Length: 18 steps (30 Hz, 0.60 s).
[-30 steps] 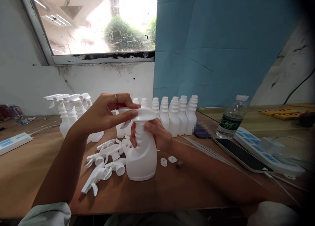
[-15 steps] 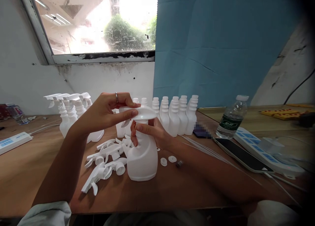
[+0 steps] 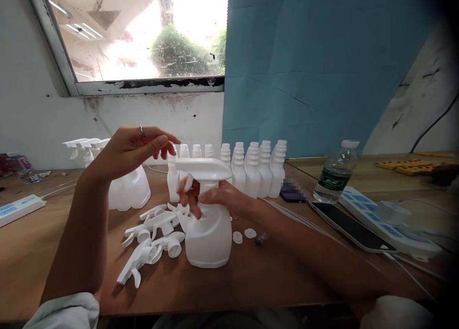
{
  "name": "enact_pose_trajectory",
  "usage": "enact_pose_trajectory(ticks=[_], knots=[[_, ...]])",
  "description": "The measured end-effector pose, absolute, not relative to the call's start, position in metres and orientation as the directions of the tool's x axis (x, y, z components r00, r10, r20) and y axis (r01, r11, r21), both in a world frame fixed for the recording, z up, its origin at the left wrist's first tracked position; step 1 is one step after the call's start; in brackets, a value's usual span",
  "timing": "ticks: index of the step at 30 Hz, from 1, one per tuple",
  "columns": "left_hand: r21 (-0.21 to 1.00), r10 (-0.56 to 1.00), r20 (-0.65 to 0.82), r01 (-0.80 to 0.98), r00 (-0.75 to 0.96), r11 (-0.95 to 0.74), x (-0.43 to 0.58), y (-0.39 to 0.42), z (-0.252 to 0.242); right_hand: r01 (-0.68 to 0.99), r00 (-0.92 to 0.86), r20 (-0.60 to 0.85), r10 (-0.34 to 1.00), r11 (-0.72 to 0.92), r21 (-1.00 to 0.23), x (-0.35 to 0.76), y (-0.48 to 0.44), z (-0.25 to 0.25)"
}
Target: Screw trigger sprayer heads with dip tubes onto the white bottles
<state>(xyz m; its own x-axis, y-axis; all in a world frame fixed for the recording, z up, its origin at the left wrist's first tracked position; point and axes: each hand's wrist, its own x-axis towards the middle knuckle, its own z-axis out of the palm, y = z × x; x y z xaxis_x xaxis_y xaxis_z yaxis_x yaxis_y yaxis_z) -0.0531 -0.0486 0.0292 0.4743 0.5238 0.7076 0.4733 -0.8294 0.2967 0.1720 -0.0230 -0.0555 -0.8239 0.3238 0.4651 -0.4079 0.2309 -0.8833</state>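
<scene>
A white spray bottle [image 3: 208,240] stands upright on the table in front of me, with a white trigger sprayer head [image 3: 206,169] on its neck, nozzle pointing left. My right hand [image 3: 218,197] is wrapped round the neck just below the head. Up and to the left, my left hand [image 3: 139,147], with a ring on one finger, hangs in the air apart from the bottle. Its fingers are loosely stretched out and it holds nothing. Several loose trigger sprayer heads [image 3: 158,224] lie on the table left of the bottle.
Several capless white bottles [image 3: 253,169] line up behind. Bottles with sprayer heads [image 3: 129,190] stand at left, partly behind my left arm. Small white discs [image 3: 250,233], thin tubes [image 3: 297,214], a phone [image 3: 353,226], a water bottle [image 3: 335,176] and a power strip [image 3: 369,209] lie or stand rightward.
My left hand has let go of the sprayer head and moved up and left. The head has turned so its nozzle points left. My right hand still grips the neck.
</scene>
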Motion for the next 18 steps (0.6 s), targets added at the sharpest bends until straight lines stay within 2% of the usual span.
enact_pose_trajectory(ticks=[3, 9, 15, 18], knots=[[0.253, 0.511, 0.678, 0.485, 0.529, -0.837, -0.052, -0.050, 0.029, -0.416, -0.825, 0.459, 0.330, 0.196, -0.888, 0.171, -0.023, -0.056], [0.028, 0.328, 0.524, 0.369, 0.786, -0.929, -0.039, -0.057, 0.029, -0.427, -0.852, 0.443, 0.281, 0.119, -0.896, 0.173, -0.022, -0.057], [0.023, 0.242, 0.554, 0.276, 0.796, -0.961, -0.041, -0.053, 0.028, -0.392, -0.860, 0.407, 0.306, 0.114, -0.913, 0.174, -0.022, -0.055], [0.012, 0.243, 0.634, 0.305, 0.734, -0.952, -0.039, -0.056, 0.028, -0.340, -0.854, 0.382, 0.354, 0.176, -0.924, 0.176, -0.023, -0.052]])
